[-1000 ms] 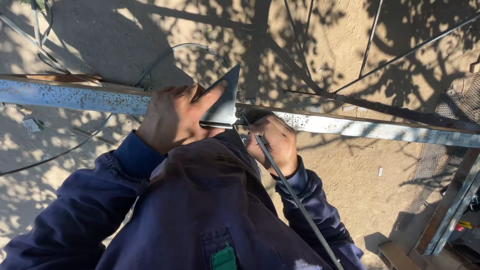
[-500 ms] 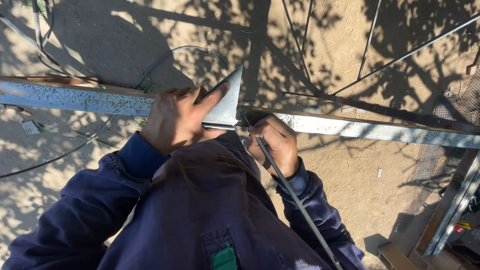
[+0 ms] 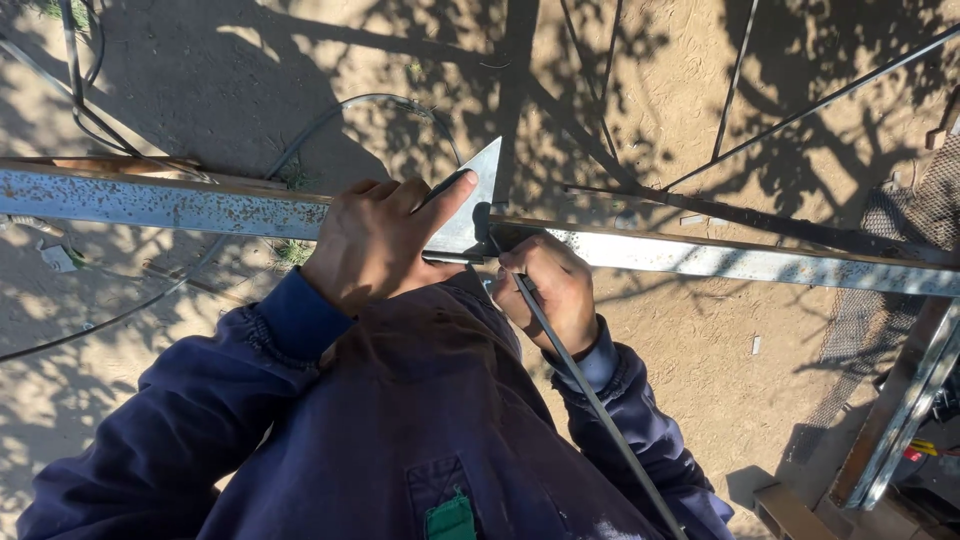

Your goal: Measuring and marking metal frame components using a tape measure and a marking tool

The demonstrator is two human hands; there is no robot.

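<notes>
Head view: left hand (image 3: 375, 240) pins the triangular square (image 3: 470, 205) on the steel bar (image 3: 180, 205); right hand (image 3: 548, 290), at four o'clock, grips a thin rod (image 3: 590, 395); best kept flush.

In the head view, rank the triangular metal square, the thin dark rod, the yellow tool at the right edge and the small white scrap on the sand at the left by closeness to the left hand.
1. Triangular metal square: under the left hand.
2. Thin dark rod: just right, in the right hand.
3. Small white scrap: far left.
4. Yellow tool: far right.
</notes>
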